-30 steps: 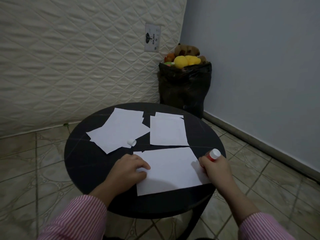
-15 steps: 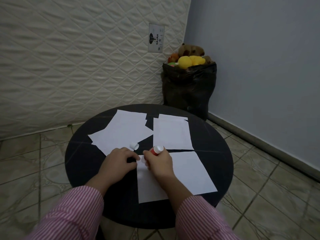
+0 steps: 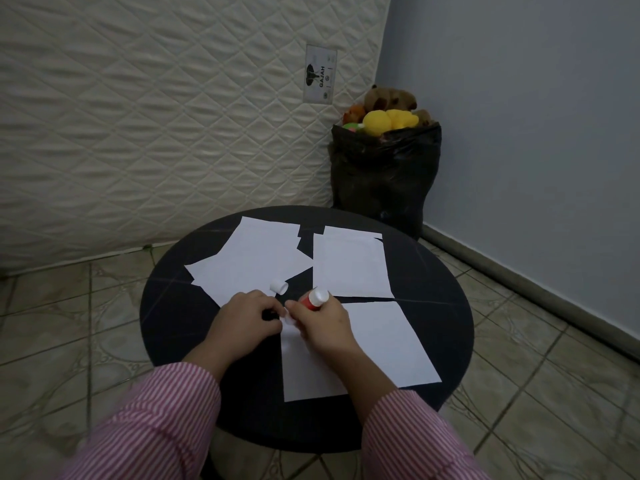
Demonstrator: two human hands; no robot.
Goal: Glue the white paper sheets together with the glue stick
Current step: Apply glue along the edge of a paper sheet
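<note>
1. On the near half of a round black table [image 3: 166,327], the right hand [image 3: 323,327] is curled tight around a red glue stick [image 3: 314,298], whose white end sticks up and away from the person above the knuckles.
2. The stick's lower end is hidden under the fingers, so whether it touches paper cannot be told.
3. The left hand [image 3: 247,323] rests just beside the right one, its fingers bent down and drawn together at the upper left corner of the nearest white paper sheet [image 3: 381,351]; whether they pinch the corner or only press it flat cannot be told.
4. That sheet lies under both hands and reaches toward the table's near right edge.
5. A small white cap [image 3: 278,286] (most likely the glue stick's own) lies on its side just beyond the left hand, on the edge of a loose pile of overlapping sheets [image 3: 252,261] at the far left.
6. Another stack of sheets [image 3: 349,265] lies at the far right, close to the nearest sheet with a thin dark gap between them.
7. Both forearms wear pink-and-white striped sleeves [image 3: 159,420].
8. Behind the table a quilted mattress [image 3: 156,116] stands upright, bearing a label.
9. A black bag [image 3: 384,174] stuffed with plush toys [image 3: 386,119] sits in the corner by a grey-blue wall [image 3: 519,116].
10. The floor is patterned tile [image 3: 69,317].
</note>
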